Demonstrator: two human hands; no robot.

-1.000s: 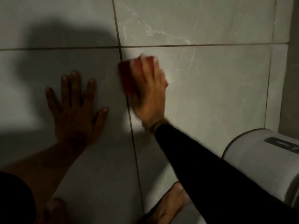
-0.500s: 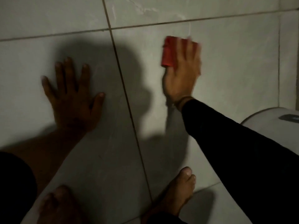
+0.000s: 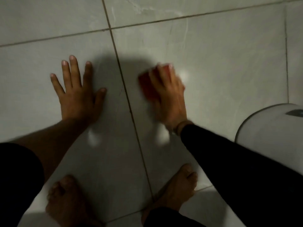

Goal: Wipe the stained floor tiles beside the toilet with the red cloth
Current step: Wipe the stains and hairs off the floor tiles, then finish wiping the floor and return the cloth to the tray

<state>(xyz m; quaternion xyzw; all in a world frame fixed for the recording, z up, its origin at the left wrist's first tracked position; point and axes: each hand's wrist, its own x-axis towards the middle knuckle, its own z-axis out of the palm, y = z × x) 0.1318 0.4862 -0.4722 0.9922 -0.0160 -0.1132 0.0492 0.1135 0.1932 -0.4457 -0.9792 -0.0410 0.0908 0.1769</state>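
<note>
The red cloth (image 3: 147,86) lies flat on a pale grey floor tile (image 3: 221,66), just right of a dark grout line. My right hand (image 3: 168,99) presses down on it, fingers spread over the cloth and blurred by motion; only the cloth's left part and a strip between the fingers show. My left hand (image 3: 78,94) rests flat on the neighbouring tile to the left, fingers apart, holding nothing. The white toilet (image 3: 268,133) curves in at the right edge, close to my right forearm.
Both of my bare feet stand on the tiles at the bottom, the left foot (image 3: 65,202) and the right foot (image 3: 178,189). Grout lines (image 3: 129,102) cross the floor. Faint pale streaks mark the far tile (image 3: 147,10). My shadow darkens the middle.
My right hand has swept the cloth from beside the grout line out to the right and far, then back toward me and left. The left hand stays planted.
</note>
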